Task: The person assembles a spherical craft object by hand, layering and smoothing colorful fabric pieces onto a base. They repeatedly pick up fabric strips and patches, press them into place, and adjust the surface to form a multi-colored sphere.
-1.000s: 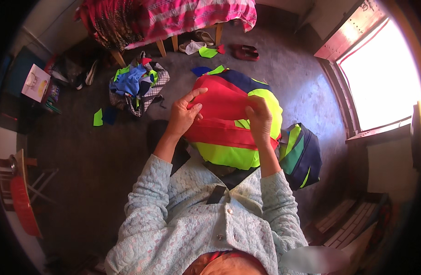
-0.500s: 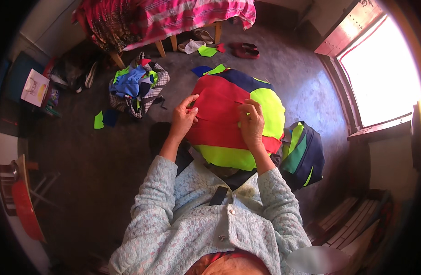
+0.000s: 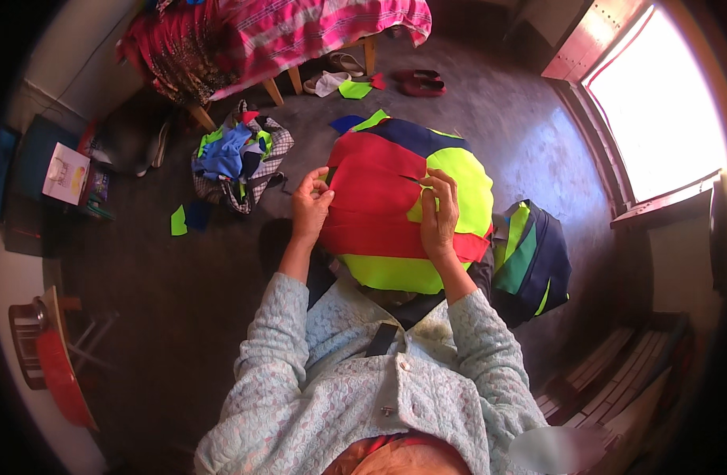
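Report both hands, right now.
Left hand: part-curled at the red cloth's left edge; grip cannot be told.
Right hand: curled over the yellow-green cloth; grip cannot be told.

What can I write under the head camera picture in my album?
Two hands at red cloth and yellow-green cloth, with a checked bag of colourful scraps on the floor.

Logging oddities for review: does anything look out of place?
Mildly: one lime-green scrap lies on the floor near the checked bag, another scrap by the shoes, apart from similar pieces in the bag.
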`<state>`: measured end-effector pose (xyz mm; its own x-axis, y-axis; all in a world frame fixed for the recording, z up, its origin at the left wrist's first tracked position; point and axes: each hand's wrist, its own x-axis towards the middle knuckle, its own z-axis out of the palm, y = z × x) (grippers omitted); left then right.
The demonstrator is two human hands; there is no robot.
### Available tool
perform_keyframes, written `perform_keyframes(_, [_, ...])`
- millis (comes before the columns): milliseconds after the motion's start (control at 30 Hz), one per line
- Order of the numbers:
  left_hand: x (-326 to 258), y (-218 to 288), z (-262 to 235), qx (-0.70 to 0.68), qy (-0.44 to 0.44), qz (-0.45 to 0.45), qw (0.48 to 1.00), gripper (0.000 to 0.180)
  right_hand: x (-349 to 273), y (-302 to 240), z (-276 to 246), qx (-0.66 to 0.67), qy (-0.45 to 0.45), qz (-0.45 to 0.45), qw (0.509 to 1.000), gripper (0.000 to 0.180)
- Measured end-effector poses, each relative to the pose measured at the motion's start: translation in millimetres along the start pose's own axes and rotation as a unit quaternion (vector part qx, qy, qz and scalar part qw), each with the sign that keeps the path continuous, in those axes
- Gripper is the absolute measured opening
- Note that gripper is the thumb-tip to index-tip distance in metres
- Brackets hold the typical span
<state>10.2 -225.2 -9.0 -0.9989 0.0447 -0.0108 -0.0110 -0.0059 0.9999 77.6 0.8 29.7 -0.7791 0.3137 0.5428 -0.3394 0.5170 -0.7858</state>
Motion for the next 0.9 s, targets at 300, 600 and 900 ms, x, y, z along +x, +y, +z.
perform_keyframes(300, [0.8, 1.5, -0.3, 0.015, 0.023, 0.001, 1.0, 0.044, 0.9, -2.3, -3.0, 0.044, 0.0, 0.057, 0.997, 0.012])
perform_keyframes(600, [21.0, -3.4, 2.6, 0.052, 0.039, 0.047, 0.997, 0.043, 0.0, 8.0, -4.2, 0.151, 0.022, 0.095, 0.984, 0.025])
perform_keyframes(900, [11.2, -13.8, -0.9, 0.109, 0.097, 0.04, 0.989, 0.038, -1.7, 6.4, -7.1, 0.21, 0.033, 0.136, 0.968, 0.023])
